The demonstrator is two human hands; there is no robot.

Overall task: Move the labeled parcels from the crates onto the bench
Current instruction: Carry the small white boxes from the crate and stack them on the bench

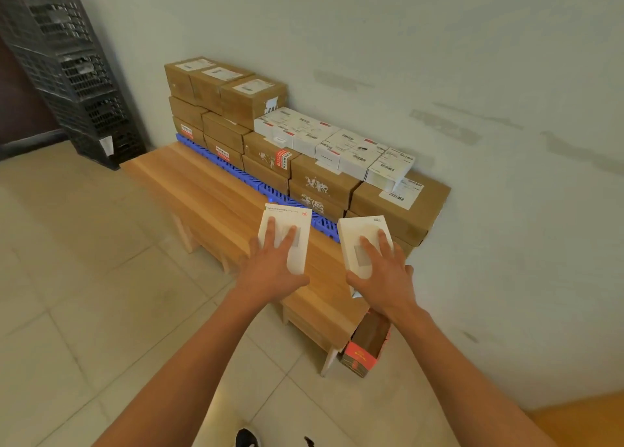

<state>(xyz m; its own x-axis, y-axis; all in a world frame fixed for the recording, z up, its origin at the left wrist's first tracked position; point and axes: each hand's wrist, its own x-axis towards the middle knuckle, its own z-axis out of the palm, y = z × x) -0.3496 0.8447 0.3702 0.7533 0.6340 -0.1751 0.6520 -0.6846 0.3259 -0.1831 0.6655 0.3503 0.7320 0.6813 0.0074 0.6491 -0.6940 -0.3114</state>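
My left hand (273, 264) grips a white flat parcel (287, 222) from above, fingers spread over its top and thumb at its side. My right hand (381, 271) grips a second white parcel (361, 233) the same way. Both parcels are held over the front part of the wooden bench (202, 190). Behind them, brown cardboard parcels (236, 92) with labels are stacked along the wall on a blue plastic pallet (256, 179). Several white labeled parcels (337, 146) lie on top of the brown stack.
A stack of black plastic crates (67, 68) stands in the far left corner. A red and brown box (366, 345) lies on the tiled floor under the bench's right end. The wall runs close behind the stacked parcels.
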